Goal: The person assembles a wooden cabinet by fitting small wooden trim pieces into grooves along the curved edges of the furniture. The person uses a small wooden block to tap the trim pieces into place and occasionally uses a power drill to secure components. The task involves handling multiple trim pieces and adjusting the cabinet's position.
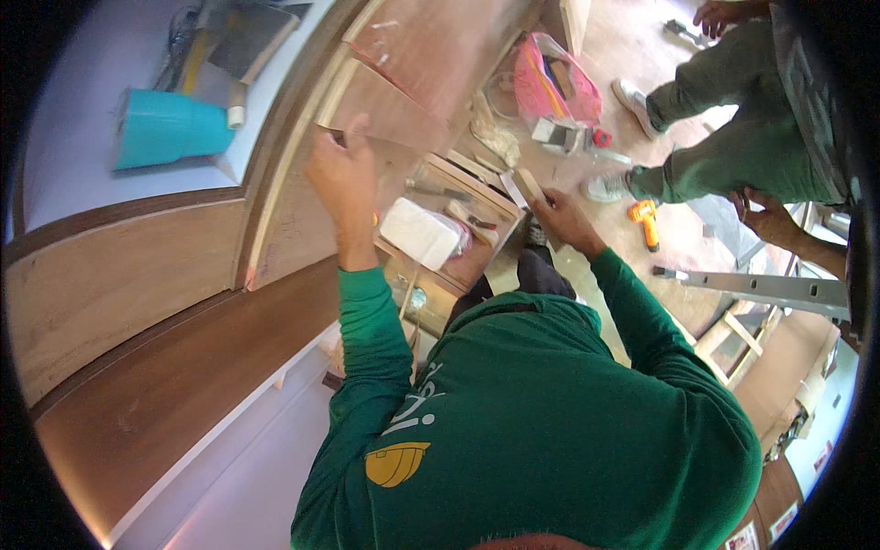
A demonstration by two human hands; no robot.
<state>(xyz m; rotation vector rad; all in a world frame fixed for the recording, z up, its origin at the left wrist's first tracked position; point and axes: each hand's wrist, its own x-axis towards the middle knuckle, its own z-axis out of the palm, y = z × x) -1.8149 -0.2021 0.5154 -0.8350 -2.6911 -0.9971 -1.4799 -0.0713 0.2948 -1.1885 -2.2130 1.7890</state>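
My left hand (pixel 344 179) is raised beside the pale wooden edge strip (pixel 335 92) of a brown panel. Its fingers are closed around a small dark flat piece, too hidden to name. My right hand (pixel 568 223) grips a putty knife (pixel 528 185) with a pale wooden handle and a whitish flat blade. Between my hands, a wooden tray-like box top (pixel 477 266) carries a white block-shaped package (pixel 420 233), a hammer-like tool (pixel 438 191) and another wooden-handled tool (pixel 471 216).
A turquoise bucket (pixel 174 128) lies on the white surface at left. A pink bag (pixel 555 82) and an orange drill (pixel 644 223) are on the floor. At right stands another person in green trousers (pixel 752 119), near a grey metal rail (pixel 761 282).
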